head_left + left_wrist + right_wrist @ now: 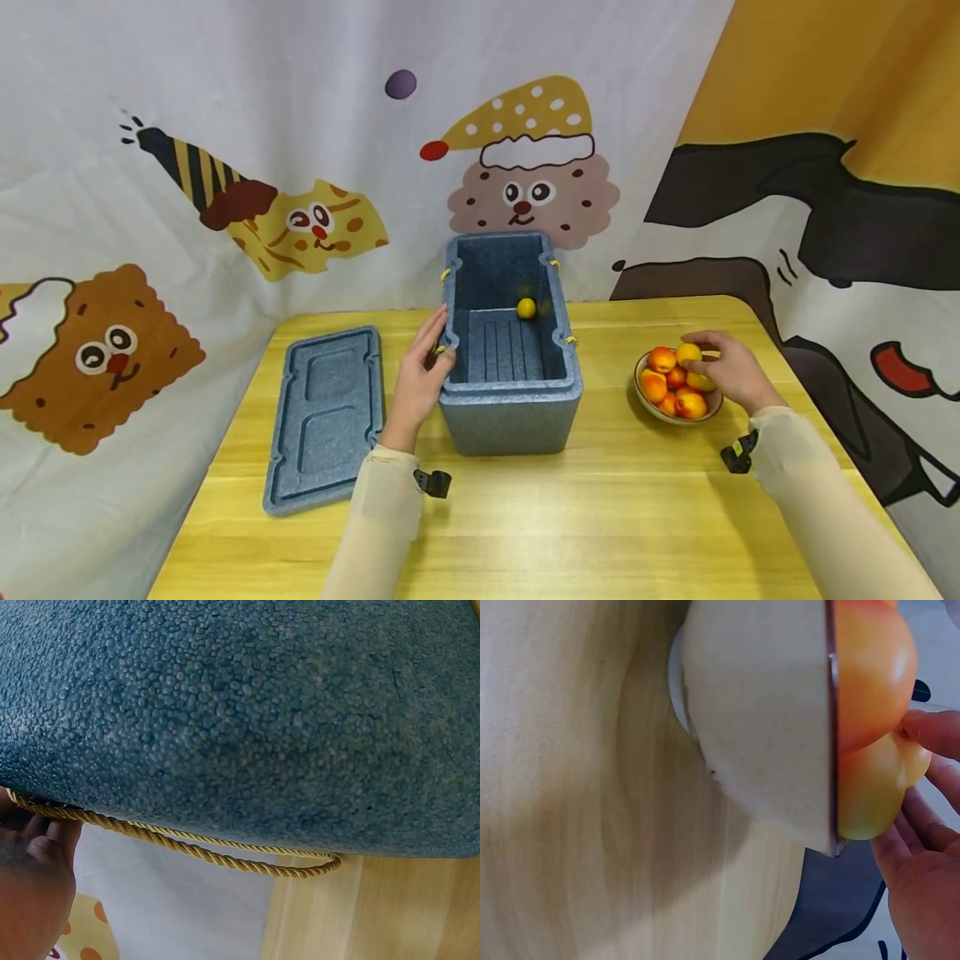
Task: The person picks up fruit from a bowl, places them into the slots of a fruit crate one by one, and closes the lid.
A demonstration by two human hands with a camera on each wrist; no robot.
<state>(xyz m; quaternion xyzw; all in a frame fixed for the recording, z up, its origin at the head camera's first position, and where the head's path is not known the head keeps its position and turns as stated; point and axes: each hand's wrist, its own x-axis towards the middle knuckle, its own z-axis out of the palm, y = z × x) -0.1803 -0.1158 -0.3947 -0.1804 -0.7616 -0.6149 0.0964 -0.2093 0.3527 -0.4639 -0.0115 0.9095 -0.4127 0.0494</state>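
A blue-grey foam box stands uncovered with one round yellow fruit inside, near its right wall. My left hand holds the box's left wall at the rim, beside a gold rope handle. To the right is a bowl heaped with orange-red fruits and a greenish-yellow fruit. My right hand reaches over the bowl's far right side and pinches a yellow fruit on top, thumb and fingers on opposite sides of it.
The box's flat foam lid lies on the wooden table, left of the box. Behind the table hangs a printed cartoon cloth. A small camera is strapped to the left wrist, another camera to the right.
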